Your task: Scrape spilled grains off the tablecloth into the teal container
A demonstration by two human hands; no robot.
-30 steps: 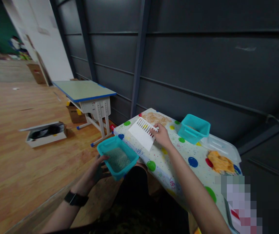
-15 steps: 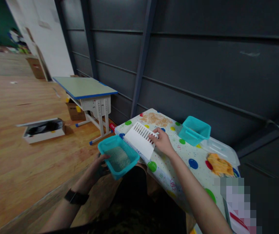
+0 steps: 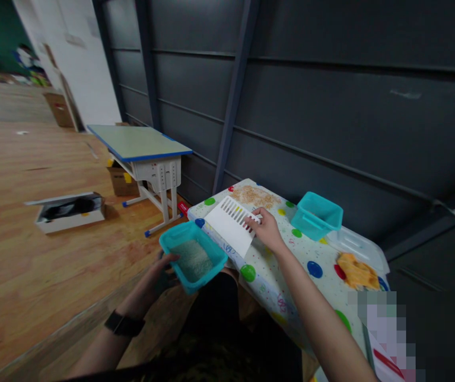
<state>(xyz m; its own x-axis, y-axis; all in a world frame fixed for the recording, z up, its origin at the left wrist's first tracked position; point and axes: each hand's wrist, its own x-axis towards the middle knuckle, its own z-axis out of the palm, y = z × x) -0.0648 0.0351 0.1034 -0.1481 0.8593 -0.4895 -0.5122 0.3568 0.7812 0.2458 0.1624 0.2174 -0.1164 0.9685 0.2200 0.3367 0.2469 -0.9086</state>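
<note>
My left hand (image 3: pixel 159 271) grips the near side of a teal plastic bin (image 3: pixel 193 255) holding pale grains, kept just off the edge of a polka-dot table (image 3: pixel 291 260). My right hand (image 3: pixel 266 228) holds a white slotted scraper (image 3: pixel 230 225) tilted on the tabletop beside the bin. A patch of brownish grains (image 3: pixel 256 196) lies on the table's far corner behind the scraper.
A second teal bin (image 3: pixel 317 215) stands further right, with a clear plastic lid (image 3: pixel 357 245) and an orange cloth (image 3: pixel 357 270) beyond it. A blue-edged desk (image 3: pixel 140 144) and an open white box (image 3: pixel 68 211) stand on the wooden floor to the left. A dark wall runs behind.
The scraper and my right hand slid toward the bin at the table edge and then back a little. The bin in my left hand stayed in place.
</note>
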